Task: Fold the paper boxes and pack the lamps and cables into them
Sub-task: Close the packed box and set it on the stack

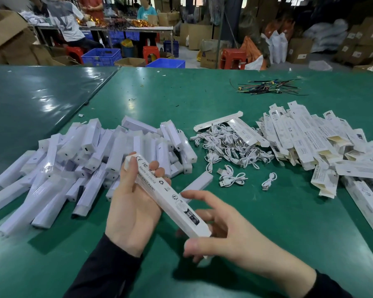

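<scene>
The long white printed paper box (pixel 167 195) slants from far-left to near-right; the left hand (pixel 134 203) grasps it, the right hand (pixel 222 231) pinches its near end.

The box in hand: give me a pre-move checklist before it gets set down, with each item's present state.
1. Left hand grips the box: ok, fingers curl round its far half.
2. Right hand at the near end: ok, thumb and fingers around that end.
3. Near end flap closed: cannot tell, the hand hides it.
4. Far end closed: ok, it looks shut.
5. Lamp and cable inside: cannot tell, box is opaque.
6. Supplies at hand: ok, lamps, cables and flat boxes lie on the table.
</scene>
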`<state>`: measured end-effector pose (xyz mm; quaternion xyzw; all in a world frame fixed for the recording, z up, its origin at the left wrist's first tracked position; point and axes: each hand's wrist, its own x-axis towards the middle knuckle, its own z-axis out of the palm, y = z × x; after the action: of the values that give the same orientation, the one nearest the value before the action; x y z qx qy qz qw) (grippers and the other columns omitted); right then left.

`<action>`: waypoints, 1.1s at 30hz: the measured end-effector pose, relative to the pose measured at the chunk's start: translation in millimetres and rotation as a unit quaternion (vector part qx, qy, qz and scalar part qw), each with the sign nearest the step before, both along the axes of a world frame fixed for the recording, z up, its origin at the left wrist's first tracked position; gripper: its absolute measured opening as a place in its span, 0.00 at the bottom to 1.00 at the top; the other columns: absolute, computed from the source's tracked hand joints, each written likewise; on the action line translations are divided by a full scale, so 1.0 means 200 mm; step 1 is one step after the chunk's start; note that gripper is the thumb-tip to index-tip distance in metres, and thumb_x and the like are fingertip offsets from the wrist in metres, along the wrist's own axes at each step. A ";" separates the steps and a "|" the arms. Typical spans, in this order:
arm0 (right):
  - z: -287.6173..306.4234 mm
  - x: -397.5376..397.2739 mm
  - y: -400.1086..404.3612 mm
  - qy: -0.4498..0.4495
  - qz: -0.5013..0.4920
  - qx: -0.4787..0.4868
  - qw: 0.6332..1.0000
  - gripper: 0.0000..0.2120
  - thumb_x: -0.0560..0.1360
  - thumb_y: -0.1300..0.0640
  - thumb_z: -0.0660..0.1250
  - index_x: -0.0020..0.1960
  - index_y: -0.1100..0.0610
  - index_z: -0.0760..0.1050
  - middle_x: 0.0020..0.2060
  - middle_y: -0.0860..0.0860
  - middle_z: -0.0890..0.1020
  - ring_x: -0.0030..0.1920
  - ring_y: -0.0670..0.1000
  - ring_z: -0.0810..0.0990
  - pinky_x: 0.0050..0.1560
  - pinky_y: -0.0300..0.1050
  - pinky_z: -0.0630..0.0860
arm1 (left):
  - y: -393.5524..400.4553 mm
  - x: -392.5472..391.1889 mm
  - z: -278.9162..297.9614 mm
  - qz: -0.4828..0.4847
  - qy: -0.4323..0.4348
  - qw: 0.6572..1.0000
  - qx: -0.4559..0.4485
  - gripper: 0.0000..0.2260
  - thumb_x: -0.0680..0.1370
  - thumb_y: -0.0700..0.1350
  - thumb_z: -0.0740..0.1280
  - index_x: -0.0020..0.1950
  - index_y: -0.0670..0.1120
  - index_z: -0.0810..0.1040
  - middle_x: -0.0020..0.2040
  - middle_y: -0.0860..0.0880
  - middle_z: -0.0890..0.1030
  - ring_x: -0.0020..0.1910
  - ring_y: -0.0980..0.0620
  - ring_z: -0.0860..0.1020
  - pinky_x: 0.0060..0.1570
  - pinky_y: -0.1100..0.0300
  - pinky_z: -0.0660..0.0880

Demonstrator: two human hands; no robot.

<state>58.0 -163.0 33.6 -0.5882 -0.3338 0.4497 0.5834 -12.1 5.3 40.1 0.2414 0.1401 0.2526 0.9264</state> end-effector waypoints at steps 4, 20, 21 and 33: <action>0.03 0.03 0.00 -0.066 -0.096 0.010 0.993 0.21 0.68 0.69 0.74 0.58 0.55 0.78 0.43 0.57 0.85 0.33 0.51 0.82 0.35 0.40 0.78 | 0.01 0.00 -0.02 0.023 -0.007 1.000 0.006 0.11 0.73 0.41 0.66 0.55 0.49 0.74 0.44 0.46 0.82 0.46 0.50 0.81 0.47 0.55 0.81; 0.11 0.34 -0.15 -0.040 -0.180 0.124 0.975 0.20 0.71 0.56 0.67 0.63 0.52 0.78 0.45 0.58 0.85 0.39 0.54 0.83 0.42 0.43 0.80 | -0.01 -0.03 -0.05 0.047 0.192 0.518 0.833 0.11 0.74 0.62 0.68 0.44 0.55 0.77 0.34 0.57 0.76 0.37 0.57 0.71 0.38 0.57 0.71; 0.10 0.36 -0.14 -0.005 -0.190 0.145 0.971 0.19 0.75 0.52 0.63 0.65 0.51 0.76 0.49 0.58 0.84 0.42 0.55 0.83 0.44 0.46 0.80 | -0.01 -0.02 -0.05 0.066 0.195 0.560 0.802 0.09 0.74 0.58 0.70 0.43 0.55 0.75 0.32 0.56 0.75 0.35 0.57 0.71 0.35 0.60 0.69; -0.17 0.31 0.06 -0.760 -0.055 -0.111 0.638 0.18 0.74 0.55 0.70 0.63 0.49 0.76 0.56 0.47 0.80 0.61 0.52 0.77 0.68 0.56 0.61 | -0.06 -0.01 -0.06 0.098 0.148 0.653 0.736 0.16 0.74 0.42 0.63 0.57 0.58 0.71 0.48 0.61 0.79 0.47 0.57 0.76 0.48 0.62 0.72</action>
<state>119.4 -150.1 -0.5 -0.8005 -0.5736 -0.1550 0.0781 -14.7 -6.4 28.7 0.8633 0.0667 0.3232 0.3819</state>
